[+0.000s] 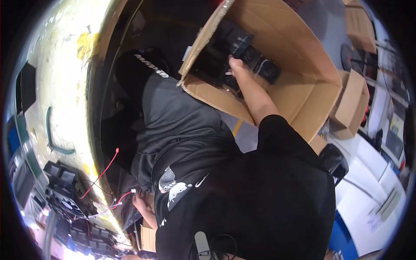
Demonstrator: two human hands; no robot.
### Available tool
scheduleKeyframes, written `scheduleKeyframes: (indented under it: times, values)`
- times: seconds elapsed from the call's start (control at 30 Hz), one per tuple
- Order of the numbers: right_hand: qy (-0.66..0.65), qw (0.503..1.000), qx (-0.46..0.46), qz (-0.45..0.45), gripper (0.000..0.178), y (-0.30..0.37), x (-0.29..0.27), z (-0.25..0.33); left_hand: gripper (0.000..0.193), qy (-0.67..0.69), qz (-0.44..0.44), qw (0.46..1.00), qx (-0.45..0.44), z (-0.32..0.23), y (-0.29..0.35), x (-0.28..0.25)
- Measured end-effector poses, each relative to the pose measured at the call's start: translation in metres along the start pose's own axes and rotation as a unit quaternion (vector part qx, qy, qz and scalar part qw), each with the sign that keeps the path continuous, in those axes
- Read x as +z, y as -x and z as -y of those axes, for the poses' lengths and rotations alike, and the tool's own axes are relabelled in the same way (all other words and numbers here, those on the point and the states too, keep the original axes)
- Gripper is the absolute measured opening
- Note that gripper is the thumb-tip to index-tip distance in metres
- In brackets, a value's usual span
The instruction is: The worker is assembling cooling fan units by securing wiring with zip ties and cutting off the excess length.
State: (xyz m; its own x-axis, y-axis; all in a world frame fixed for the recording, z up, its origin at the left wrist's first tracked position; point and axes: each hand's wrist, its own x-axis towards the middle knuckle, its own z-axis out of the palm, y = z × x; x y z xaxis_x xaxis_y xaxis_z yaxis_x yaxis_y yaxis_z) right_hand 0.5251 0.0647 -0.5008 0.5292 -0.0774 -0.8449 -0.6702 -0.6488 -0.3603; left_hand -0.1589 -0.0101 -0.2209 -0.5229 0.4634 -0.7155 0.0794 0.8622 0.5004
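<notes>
My right hand (236, 67) reaches down into a large open cardboard box (299, 93). Its fingers are closed at the edge of a black fan unit (249, 54), one of several dark units in there; blur and shadow hide the exact grip. Another black fan unit (269, 71) lies just right of the hand. Low at my left side, my left hand (139, 203) is by the table edge, fingers curled. What it holds, if anything, is hidden. Close to it are a white connector on a red cable (125, 196) and dark plastic sheeting (127, 212).
Along my left runs a worktable (71, 104) covered in shiny film, with a black fan assembly (67, 199) and several more dark units on it. A smaller open carton (352, 106) stands right of the box. White surfaces (359, 160) and a black bag (333, 160) are at the right.
</notes>
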Motion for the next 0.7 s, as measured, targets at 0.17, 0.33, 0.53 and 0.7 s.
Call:
scheduleKeyframes:
  times: [0.17,0.33,0.53,0.7]
  values:
    - [0.020,0.999,-0.026,0.030,0.047,-0.022,-0.008,-0.002,0.029,-0.167,0.079,0.983,0.012,-0.044,0.108,-0.028]
    - [0.113,0.977,-0.165,-0.067,0.044,0.026,-0.029,-0.020,0.017,-0.279,0.129,0.941,0.139,-0.116,0.188,-0.025]
    - [0.158,0.876,-0.359,-0.281,0.049,0.068,-0.117,-0.033,0.021,-0.390,0.282,0.816,0.321,-0.217,0.265,0.053]
    - [0.096,0.794,-0.515,-0.307,0.056,0.155,-0.216,-0.009,0.035,-0.258,0.493,0.578,0.597,-0.269,0.274,0.157]
